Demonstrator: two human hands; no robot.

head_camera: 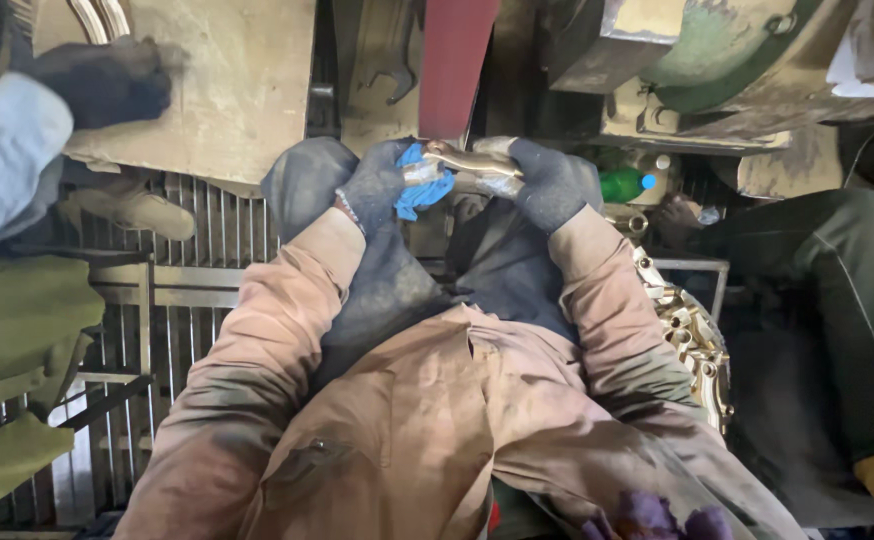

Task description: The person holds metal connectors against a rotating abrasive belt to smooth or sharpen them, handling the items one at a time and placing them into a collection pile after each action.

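Note:
Both my hands wear dark knit gloves and meet in front of me under a red sanding belt (pixel 454 60). My left hand (pixel 377 185) grips one end of a curved brass handle (pixel 469 162) together with a blue cloth (pixel 423 188). My right hand (pixel 549 183) holds the handle's other end. The brass piece lies level between the two hands, just below the belt's lower edge. Whether it touches the belt is not visible.
Another person's gloved hand (pixel 107 80) rests on a dusty board at the upper left. A second worker in dark green (pixel 837 300) sits at the right. Several brass parts (pixel 692 340) lie piled by my right elbow. A green bottle (pixel 625 184) stands behind. Metal grating (pixel 192 300) covers the floor at left.

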